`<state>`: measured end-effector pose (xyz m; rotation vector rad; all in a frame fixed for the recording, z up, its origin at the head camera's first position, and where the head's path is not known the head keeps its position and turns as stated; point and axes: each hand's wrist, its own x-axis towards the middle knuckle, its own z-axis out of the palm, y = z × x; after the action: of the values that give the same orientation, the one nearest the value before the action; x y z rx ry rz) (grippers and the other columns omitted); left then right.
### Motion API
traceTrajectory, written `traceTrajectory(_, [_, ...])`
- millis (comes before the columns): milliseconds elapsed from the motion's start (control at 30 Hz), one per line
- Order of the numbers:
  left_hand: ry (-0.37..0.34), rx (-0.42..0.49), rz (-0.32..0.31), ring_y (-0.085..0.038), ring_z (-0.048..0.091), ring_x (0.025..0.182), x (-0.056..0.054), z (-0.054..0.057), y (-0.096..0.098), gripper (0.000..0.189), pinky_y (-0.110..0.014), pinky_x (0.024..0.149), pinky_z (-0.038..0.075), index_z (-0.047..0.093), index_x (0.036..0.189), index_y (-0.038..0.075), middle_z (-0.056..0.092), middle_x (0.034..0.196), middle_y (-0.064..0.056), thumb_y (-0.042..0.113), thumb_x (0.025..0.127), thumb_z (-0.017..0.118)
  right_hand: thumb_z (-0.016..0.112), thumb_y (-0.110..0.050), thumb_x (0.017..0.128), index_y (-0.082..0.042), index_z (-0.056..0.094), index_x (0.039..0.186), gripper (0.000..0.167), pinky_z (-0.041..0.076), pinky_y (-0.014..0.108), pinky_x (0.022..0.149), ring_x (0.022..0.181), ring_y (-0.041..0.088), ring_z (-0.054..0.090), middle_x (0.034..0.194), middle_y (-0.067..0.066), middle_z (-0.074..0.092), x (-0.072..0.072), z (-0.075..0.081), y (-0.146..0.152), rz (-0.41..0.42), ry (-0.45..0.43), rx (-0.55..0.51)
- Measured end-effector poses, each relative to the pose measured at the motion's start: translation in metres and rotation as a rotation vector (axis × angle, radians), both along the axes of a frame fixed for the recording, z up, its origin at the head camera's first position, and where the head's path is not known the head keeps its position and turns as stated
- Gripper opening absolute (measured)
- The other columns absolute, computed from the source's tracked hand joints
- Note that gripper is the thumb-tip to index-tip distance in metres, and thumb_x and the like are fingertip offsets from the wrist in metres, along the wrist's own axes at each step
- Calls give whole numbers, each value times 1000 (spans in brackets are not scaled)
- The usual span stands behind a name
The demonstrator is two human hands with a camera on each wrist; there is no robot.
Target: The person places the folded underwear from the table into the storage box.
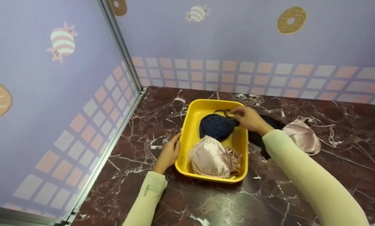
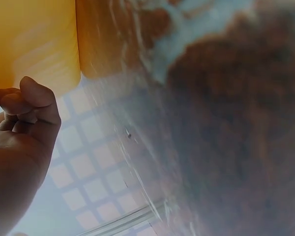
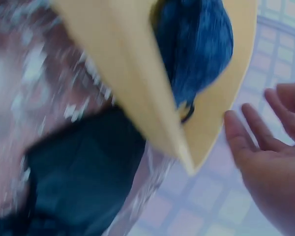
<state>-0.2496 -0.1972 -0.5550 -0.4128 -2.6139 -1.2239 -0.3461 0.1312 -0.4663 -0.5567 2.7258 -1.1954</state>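
Note:
A yellow plastic tray (image 1: 190,119) stands on the marbled table. A navy bra (image 1: 217,127) with thin dark straps lies folded toward its far end. Nearer the person, a shiny pale pink satin bra (image 1: 211,157) is folded in the same tray. My left hand (image 1: 169,153) holds the tray's left wall at the rim, its fingers curled in the left wrist view. Over the far right rim reaches my right hand (image 1: 248,118), close to the navy bra's straps. In the right wrist view its fingers (image 3: 243,135) are spread and loosely bent, with nothing between them.
Right of the tray, partly under the right forearm, lies a black garment (image 3: 83,172). Beside it is another pale pink satin bra (image 1: 302,136) with loose straps. Patterned panels (image 1: 237,37) rise behind and at the left, the left one with a metal edge strip (image 1: 109,147).

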Motion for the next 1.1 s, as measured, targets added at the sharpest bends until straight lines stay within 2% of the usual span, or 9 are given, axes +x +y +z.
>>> traceTrajectory(133, [9, -7, -2, -34, 57, 104, -2, 1, 2, 38, -45, 91, 44, 47, 135, -5, 56, 121, -28, 3, 98, 44, 52, -2, 93, 1, 62, 116, 25, 42, 47, 91, 104, 33, 55, 116, 18, 60, 0, 9, 45, -105, 78, -65])
traceTrajectory(267, [1, -1, -1, -34, 57, 102, 1, 3, -1, 37, -47, 90, 44, 47, 135, -5, 57, 120, -28, 4, 99, 44, 56, -2, 91, 4, 58, 119, 29, 42, 50, 90, 104, 37, 54, 117, 23, 58, 5, 8, 97, -199, 115, -65])
traceTrajectory(433, [-13, 6, -13, -35, 57, 104, 4, 2, -1, 36, -48, 89, 43, 47, 134, -4, 56, 122, -26, 3, 99, 43, 58, -1, 89, 10, 52, 123, 36, 36, 55, 93, 109, 45, 50, 119, 32, 53, 16, -10, 161, -316, 142, -35])
traceTrajectory(600, [-16, 21, -19, -36, 57, 104, 1, 2, 2, 37, -48, 90, 43, 46, 134, -4, 56, 122, -26, 3, 99, 43, 60, -12, 92, 16, 43, 128, 49, 28, 60, 98, 116, 53, 39, 126, 40, 42, 29, -35, 206, -376, 71, 9])
traceTrajectory(700, [-15, 22, -20, -37, 56, 107, 1, 2, 1, 37, -48, 92, 42, 46, 134, -5, 56, 122, -26, 3, 99, 42, 59, -24, 94, 16, 35, 134, 61, 29, 60, 97, 116, 54, 39, 127, 42, 39, 36, -49, 221, -356, -37, 11])
traceTrajectory(833, [-10, 16, -24, -37, 54, 111, -1, 2, 1, 37, -47, 95, 41, 46, 135, -5, 55, 124, -26, 3, 99, 42, 58, -35, 94, 9, 30, 141, 70, 29, 61, 97, 119, 54, 35, 132, 41, 34, 45, -66, 232, -317, -152, -6])
traceTrajectory(933, [-10, 13, -25, -37, 53, 111, 0, 2, 2, 37, -47, 95, 40, 45, 135, -5, 54, 125, -26, 3, 99, 42, 62, -39, 91, 4, 34, 142, 72, 27, 62, 97, 119, 54, 34, 134, 40, 33, 50, -75, 233, -319, -140, 1])
traceTrajectory(1100, [-15, 7, -20, -37, 54, 111, 1, 3, 2, 37, -48, 95, 41, 45, 135, -4, 54, 125, -26, 3, 99, 41, 71, -35, 85, 3, 45, 137, 69, 29, 62, 94, 115, 51, 38, 133, 37, 38, 56, -86, 233, -351, -39, -7])
